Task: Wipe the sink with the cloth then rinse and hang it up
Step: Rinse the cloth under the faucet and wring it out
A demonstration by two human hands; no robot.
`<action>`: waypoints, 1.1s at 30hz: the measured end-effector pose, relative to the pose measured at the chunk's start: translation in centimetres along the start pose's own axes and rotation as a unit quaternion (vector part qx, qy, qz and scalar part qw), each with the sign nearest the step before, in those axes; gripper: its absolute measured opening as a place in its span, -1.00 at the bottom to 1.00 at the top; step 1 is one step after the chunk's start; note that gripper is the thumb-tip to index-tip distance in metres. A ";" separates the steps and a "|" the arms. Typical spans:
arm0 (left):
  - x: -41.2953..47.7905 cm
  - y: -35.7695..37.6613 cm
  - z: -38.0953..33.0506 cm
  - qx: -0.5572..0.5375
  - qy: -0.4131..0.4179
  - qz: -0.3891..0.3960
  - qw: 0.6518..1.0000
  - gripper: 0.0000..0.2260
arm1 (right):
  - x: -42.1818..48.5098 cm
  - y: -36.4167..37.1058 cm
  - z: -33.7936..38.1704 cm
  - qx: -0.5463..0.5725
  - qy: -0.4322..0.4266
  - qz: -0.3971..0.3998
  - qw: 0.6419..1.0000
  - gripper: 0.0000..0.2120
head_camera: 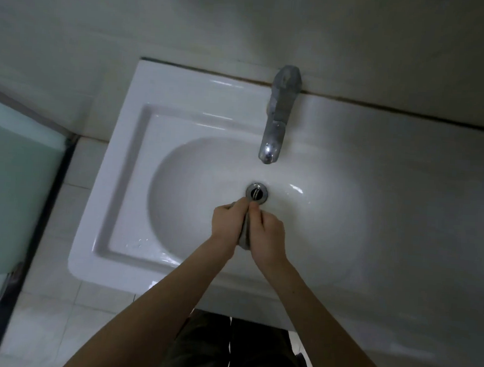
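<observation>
A white ceramic sink fills the middle of the head view, with a round metal drain in its oval bowl. Over the bowl, just in front of the drain, my left hand and my right hand press together around a small grey cloth. The cloth is squeezed into a narrow roll between the palms, and only a strip of it shows. A metal tap stands at the back rim, its spout over the bowl. No water is seen running from it.
A pale tiled wall rises behind the sink. At the left stands a frosted glass panel with a dark frame. Light floor tiles lie below the sink's left edge. My dark trousers show under the front rim.
</observation>
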State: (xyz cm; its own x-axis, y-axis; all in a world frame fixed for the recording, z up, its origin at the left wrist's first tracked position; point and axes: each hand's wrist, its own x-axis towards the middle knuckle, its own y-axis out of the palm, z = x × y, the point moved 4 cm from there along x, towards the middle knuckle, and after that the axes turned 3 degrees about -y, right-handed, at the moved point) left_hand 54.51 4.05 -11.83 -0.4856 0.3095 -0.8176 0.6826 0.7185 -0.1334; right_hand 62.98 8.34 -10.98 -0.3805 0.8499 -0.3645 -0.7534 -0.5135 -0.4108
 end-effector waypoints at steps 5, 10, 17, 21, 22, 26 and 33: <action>-2.7 -0.7 -4.4 -0.010 0.088 -0.011 0.996 -0.73 | -0.7 -3.1 0.9 0.372 0.264 0.025 0.889 -0.71; -7.1 0.0 -6.3 0.083 0.224 0.008 0.971 -0.82 | -3.0 -4.4 4.3 0.463 0.308 0.107 0.824 -0.59; -12.5 0.0 -10.6 0.284 0.516 0.046 0.807 -0.94 | -4.2 -5.2 8.0 0.429 0.288 0.106 0.850 -0.78; -15.1 -0.5 -12.9 0.354 0.653 0.055 0.667 -0.87 | -4.0 -5.5 10.3 0.444 0.251 0.176 0.842 -0.77; -15.7 -0.4 -13.1 0.356 0.665 0.048 0.655 -0.85 | -4.2 -5.3 11.4 0.489 0.242 0.188 0.817 -0.74; -17.6 0.7 -13.7 0.327 0.632 0.003 0.703 -0.70 | -5.1 -5.9 14.7 0.604 0.128 0.119 0.777 -0.59; -15.3 1.3 -12.3 0.292 0.561 -0.014 0.775 -0.68 | -4.5 -5.7 12.0 0.511 0.169 0.023 0.843 -0.62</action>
State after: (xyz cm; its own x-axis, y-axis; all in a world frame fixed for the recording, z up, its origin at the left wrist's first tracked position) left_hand 56.13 7.93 7.41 -0.4505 0.8805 0.1474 0.6354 0.4322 -0.6399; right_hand 62.52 8.87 3.04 -0.3777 0.6608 -0.6486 -0.8763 -0.0289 0.4809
